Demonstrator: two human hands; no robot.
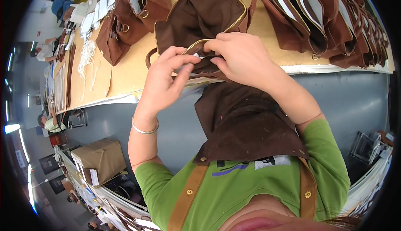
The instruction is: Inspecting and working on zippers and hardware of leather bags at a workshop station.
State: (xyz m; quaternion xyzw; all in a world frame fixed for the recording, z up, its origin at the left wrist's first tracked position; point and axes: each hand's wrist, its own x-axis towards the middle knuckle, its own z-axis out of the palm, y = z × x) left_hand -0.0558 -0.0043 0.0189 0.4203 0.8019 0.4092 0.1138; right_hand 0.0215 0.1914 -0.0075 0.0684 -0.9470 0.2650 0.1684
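Note:
An opened brown handbag (204,11) with a gold zip round its mouth lies at the table's front edge, its dark lining showing. My left hand (167,74) is closed on the near left part of the zipped edge, fingers bent over it and thumb close to them. On the right, my right hand (242,57) pinches the same near edge between thumb and fingers. A small white piece shows inside the bag between my fingertips; its kind is hard to make out. The near side of the bag is partly hidden by my hands.
Brown handbags (133,18) stand at the left, and a long row of open ones (309,18) fills the right. White cord (87,57) and brown strips lie on the table (125,78). Behind me is a wrapped brown package (100,160). Other people sit far left.

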